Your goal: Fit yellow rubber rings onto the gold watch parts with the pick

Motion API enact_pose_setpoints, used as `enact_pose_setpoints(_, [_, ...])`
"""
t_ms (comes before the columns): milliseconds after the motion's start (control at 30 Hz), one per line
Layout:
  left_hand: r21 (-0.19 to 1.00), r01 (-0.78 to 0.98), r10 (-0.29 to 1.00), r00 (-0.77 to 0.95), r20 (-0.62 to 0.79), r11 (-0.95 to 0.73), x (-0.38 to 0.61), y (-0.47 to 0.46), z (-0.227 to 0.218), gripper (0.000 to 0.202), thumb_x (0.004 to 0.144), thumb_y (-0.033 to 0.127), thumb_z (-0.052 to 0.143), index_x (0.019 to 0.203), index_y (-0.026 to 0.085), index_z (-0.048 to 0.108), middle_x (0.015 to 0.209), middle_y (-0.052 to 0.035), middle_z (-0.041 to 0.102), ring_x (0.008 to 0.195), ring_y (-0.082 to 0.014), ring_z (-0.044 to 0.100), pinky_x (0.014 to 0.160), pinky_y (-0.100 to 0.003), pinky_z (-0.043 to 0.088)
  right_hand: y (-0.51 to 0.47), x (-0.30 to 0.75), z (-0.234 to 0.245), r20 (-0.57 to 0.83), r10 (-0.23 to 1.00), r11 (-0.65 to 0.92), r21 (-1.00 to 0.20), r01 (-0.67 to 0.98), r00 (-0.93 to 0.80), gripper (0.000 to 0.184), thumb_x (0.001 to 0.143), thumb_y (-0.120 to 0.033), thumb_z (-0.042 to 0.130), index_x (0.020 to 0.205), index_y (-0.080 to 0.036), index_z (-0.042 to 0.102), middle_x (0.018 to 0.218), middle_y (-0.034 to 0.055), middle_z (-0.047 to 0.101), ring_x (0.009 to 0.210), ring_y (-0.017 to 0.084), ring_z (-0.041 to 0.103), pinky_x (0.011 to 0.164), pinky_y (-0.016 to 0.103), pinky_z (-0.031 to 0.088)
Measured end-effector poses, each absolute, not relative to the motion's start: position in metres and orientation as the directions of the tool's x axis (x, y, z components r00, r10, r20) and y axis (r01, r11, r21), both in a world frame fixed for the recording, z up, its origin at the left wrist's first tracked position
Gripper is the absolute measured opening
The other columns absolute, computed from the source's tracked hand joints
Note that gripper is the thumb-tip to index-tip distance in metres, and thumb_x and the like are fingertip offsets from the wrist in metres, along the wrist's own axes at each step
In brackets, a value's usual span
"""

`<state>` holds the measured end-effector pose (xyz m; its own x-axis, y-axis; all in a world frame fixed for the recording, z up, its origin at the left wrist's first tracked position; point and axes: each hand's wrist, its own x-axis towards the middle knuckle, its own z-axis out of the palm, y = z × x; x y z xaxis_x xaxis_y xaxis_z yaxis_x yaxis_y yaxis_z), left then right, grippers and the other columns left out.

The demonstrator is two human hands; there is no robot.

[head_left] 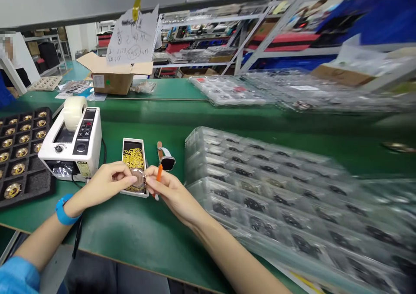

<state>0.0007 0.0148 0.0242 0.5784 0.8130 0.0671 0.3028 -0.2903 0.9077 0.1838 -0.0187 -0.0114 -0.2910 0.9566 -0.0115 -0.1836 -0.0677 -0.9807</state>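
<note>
In the head view, clock directions are taken from the round watch piece (138,178), with twelve pointing away from the person. At twelve o'clock, well beyond it, a handwritten paper sheet (130,44) hangs in front of an open cardboard box (112,83). A circled number on it looks like 195; the other characters are hard to read. At ten o'clock stands a white tape dispenser (73,144); its small display (87,124) glows with red digits, and the print on its yellow label (83,169) is too small to read.

The green tabletop (130,224) runs from the piece towards six o'clock, down to the table's front edge. A black foam tray (35,187) bounds the work at nine to ten o'clock, and blurred stacked plastic trays (292,194) fill the three to four o'clock side. A wristwatch (168,163) lies near, at two o'clock.

The left hand (108,181) comes in from eight o'clock, thumb and forefinger pinching the piece's left rim. The right hand (169,190) reaches in from four o'clock, fingertips gripping the right rim, with an orange tool (159,172) lodged among its fingers. Both hold the piece over a white box (123,148) of yellow rings (132,157).
</note>
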Motion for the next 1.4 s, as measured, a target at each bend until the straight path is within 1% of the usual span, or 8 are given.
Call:
enact_pose_setpoints(600, [0.891,0.340,0.841,0.535,0.078,-0.300,0.004,0.014,0.017,0.027,0.082,0.027,0.054,0.058,0.018,0.046,0.061,0.0049,0.040,0.057,-0.0100,0.037,0.054,-0.024,0.029,-0.019,0.182,-0.015,-0.003,0.964,-0.039,-0.990,-0.134,-0.265,0.041,0.075,-0.060,0.064,0.076,-0.021,0.050,0.061,-0.0049,0.040,0.057,0.011,0.033,0.054,0.026,0.025])
enact_pose_setpoints(767, [0.758,0.531,0.897,0.411,0.161,-0.379,0.008,0.010,0.012,0.029,0.080,0.026,0.056,0.056,0.019,0.043,0.060,0.0041,0.042,0.055,-0.0108,0.039,0.053,-0.025,0.029,-0.020,0.179,-0.014,0.002,0.978,-0.016,-0.996,-0.088,-0.207,0.045,0.073,-0.064,0.063,0.074,-0.021,0.051,0.060,-0.0044,0.039,0.057,0.012,0.033,0.054,0.026,0.025])
enact_pose_setpoints(867, [0.624,0.660,0.908,0.289,0.303,-0.418,0.008,0.006,0.012,0.031,0.080,0.033,0.061,0.057,0.019,0.046,0.061,0.0031,0.044,0.054,-0.0111,0.039,0.052,-0.027,0.029,-0.019,0.180,-0.014,-0.004,0.987,-0.024,-0.992,-0.122,-0.160,0.046,0.071,-0.065,0.063,0.075,-0.021,0.050,0.058,-0.0050,0.038,0.056,0.012,0.031,0.054,0.026,0.025])
enact_pose_setpoints(933, [0.588,0.609,0.839,0.284,0.465,-0.532,0.007,0.005,0.012,0.021,0.084,0.030,0.059,0.066,0.018,0.055,0.068,0.0004,0.050,0.059,-0.0126,0.046,0.056,-0.027,0.036,-0.019,0.181,-0.013,-0.014,0.988,-0.039,-0.987,-0.155,-0.154,0.046,0.071,-0.064,0.064,0.076,-0.021,0.050,0.058,-0.0053,0.038,0.056,0.011,0.030,0.054,0.026,0.024])
enact_pose_setpoints(1033, [0.557,0.409,0.690,0.383,0.614,-0.723,0.006,0.005,0.010,0.010,0.086,0.023,0.057,0.089,0.019,0.066,0.095,-0.0075,0.059,0.088,-0.0187,0.057,0.074,-0.032,0.046,-0.020,0.181,-0.011,-0.011,0.983,-0.047,-0.979,-0.196,-0.184,0.044,0.072,-0.062,0.066,0.075,-0.020,0.051,0.058,-0.0053,0.039,0.056,0.011,0.030,0.055,0.025,0.024])
enact_pose_setpoints(1100, [0.566,0.323,0.649,0.450,0.613,-0.758,0.007,0.007,0.006,0.015,0.084,0.022,0.061,0.097,0.022,0.068,0.112,-0.0102,0.058,0.106,-0.0229,0.055,0.087,-0.039,0.046,-0.022,0.179,-0.010,-0.014,0.977,-0.067,-0.968,-0.243,-0.211,0.043,0.072,-0.059,0.067,0.075,-0.020,0.051,0.057,-0.0057,0.038,0.055,0.010,0.028,0.054,0.025,0.022])
enact_pose_setpoints(1167, [0.587,0.273,0.634,0.498,0.591,-0.762,0.008,0.010,0.002,0.020,0.081,0.025,0.066,0.101,0.024,0.068,0.121,-0.0105,0.056,0.114,-0.0252,0.052,0.094,-0.044,0.043,-0.024,0.176,-0.010,-0.027,0.972,-0.098,-0.949,-0.299,-0.233,0.042,0.071,-0.057,0.069,0.075,-0.019,0.052,0.055,-0.0063,0.036,0.054,0.010,0.026,0.054,0.024,0.022])
enact_pose_setpoints(1400, [0.685,0.127,0.627,0.545,0.556,-0.717,0.009,0.013,-0.002,0.025,0.068,0.024,0.076,0.091,0.021,0.067,0.119,-0.0106,0.061,0.114,-0.0265,0.054,0.102,-0.048,0.038,-0.028,0.168,-0.012,-0.088,0.950,-0.193,-0.919,-0.344,-0.299,0.043,0.063,-0.055,0.076,0.078,-0.019,0.058,0.066,-0.0021,0.043,0.057,0.010,0.032,0.055,0.024,0.028])
